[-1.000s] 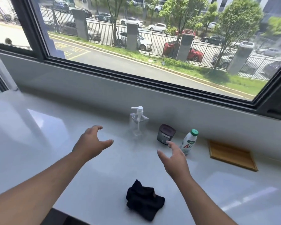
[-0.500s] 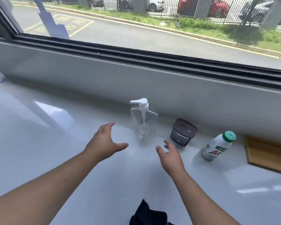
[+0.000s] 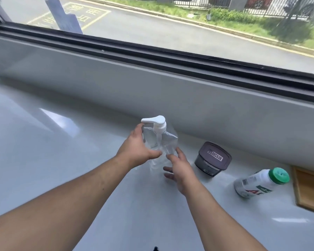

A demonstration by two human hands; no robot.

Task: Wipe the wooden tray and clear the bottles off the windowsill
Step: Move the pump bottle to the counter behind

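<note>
Pump bottle [image 3: 164,142] looked prob. light & slick, thin-walled: left hand [image 3: 134,149] curled round mid-body, right hand [image 3: 179,171] spread, empty, beside base. Best gripped by body, not pump.

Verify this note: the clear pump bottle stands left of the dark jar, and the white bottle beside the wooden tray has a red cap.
One error: in the head view the white bottle beside the wooden tray has a green cap, not red. The clear pump bottle does stand left of the dark jar.
</note>
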